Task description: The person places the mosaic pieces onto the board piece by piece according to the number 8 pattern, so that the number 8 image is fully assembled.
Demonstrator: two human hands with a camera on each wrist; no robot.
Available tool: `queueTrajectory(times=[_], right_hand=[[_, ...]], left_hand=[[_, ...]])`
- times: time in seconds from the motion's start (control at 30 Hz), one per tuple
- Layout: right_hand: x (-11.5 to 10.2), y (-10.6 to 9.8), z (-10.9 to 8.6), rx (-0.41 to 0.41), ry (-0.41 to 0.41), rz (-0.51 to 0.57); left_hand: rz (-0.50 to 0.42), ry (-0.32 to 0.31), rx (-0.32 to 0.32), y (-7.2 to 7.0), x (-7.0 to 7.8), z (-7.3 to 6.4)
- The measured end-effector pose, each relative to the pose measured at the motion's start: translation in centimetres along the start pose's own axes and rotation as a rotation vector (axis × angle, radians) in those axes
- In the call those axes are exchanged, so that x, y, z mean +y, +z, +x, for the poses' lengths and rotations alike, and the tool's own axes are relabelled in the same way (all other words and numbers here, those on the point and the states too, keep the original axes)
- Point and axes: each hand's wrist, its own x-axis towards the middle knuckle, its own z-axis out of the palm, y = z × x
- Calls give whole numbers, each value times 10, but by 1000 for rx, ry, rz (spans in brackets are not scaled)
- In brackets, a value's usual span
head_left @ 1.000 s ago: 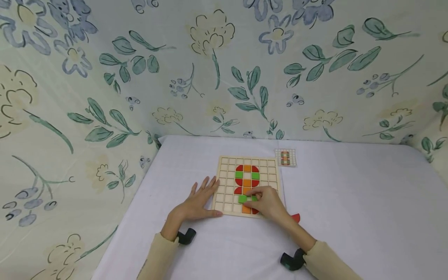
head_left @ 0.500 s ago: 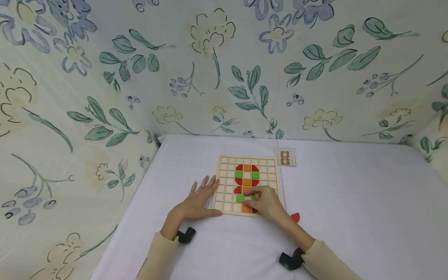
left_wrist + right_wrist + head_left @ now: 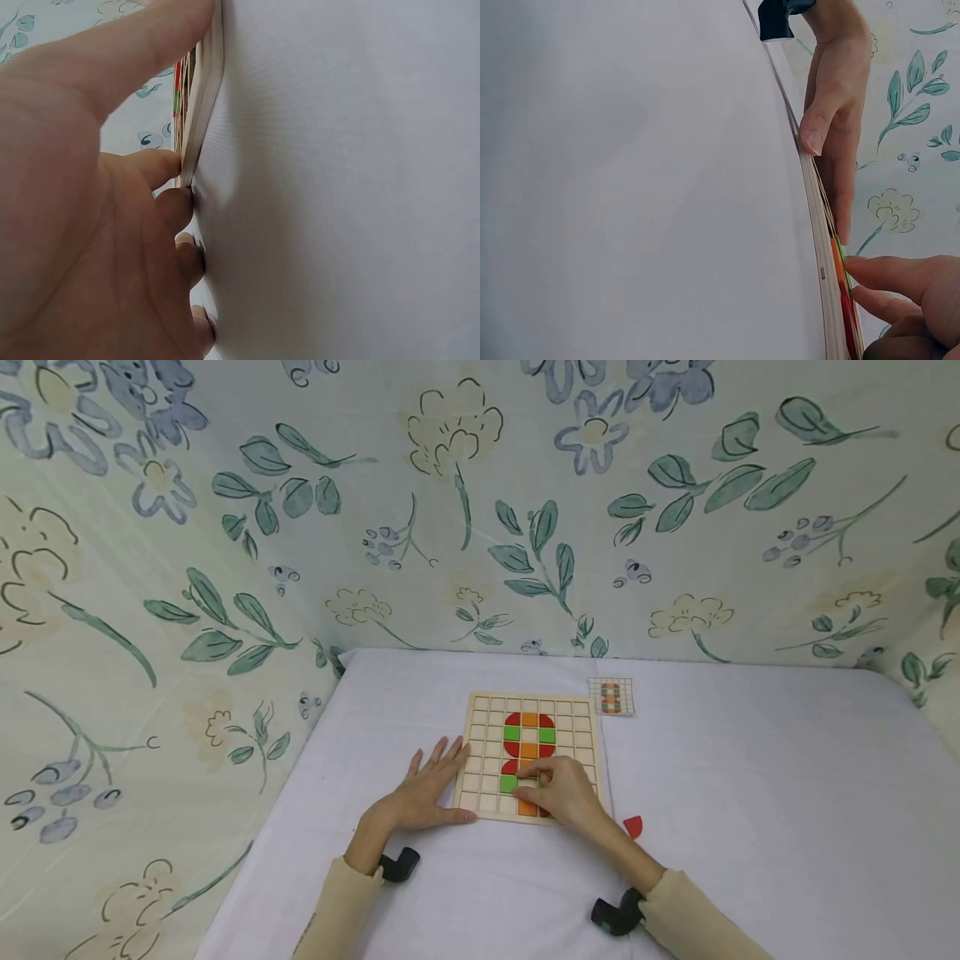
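A wooden grid board (image 3: 483,806) lies on the table with red, orange and green tiles forming a figure in its cells. My right hand (image 3: 564,792) is over the board's lower half. Its thumb and index finger pinch a green square tile (image 3: 508,784) at its right side, in the left column just below a red rounded tile (image 3: 510,767). This hand hides some tiles beneath it. My left hand (image 3: 427,789) lies with fingers spread at the board's left edge, thumb at the near corner. In the left wrist view, the left fingertips touch the board's side (image 3: 206,97).
A small pattern card (image 3: 612,697) lies by the board's far right corner, showing a similar coloured figure. One loose red rounded tile (image 3: 633,827) sits on the white cloth right of the board, close to the right forearm. Flowered fabric hangs behind the table.
My right hand has moved slightly left with the green tile, which now sits in the left column under the red tile. The left hand has stayed in place.
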Motion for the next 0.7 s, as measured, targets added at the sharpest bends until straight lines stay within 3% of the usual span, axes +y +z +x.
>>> queueTrajectory(times=[0.17, 0.3, 0.5, 0.7], right_hand=[[7, -12, -2, -14, 15, 44], [21, -38, -8, -24, 24, 60], [45, -81, -29, -16, 48, -27], [65, -110, -53, -91, 93, -74]], left_hand=[[4, -2, 0, 0, -1, 0], [5, 1, 1, 1, -1, 1], [7, -7, 0, 2, -1, 1], [-1, 2, 3, 0, 0, 0]])
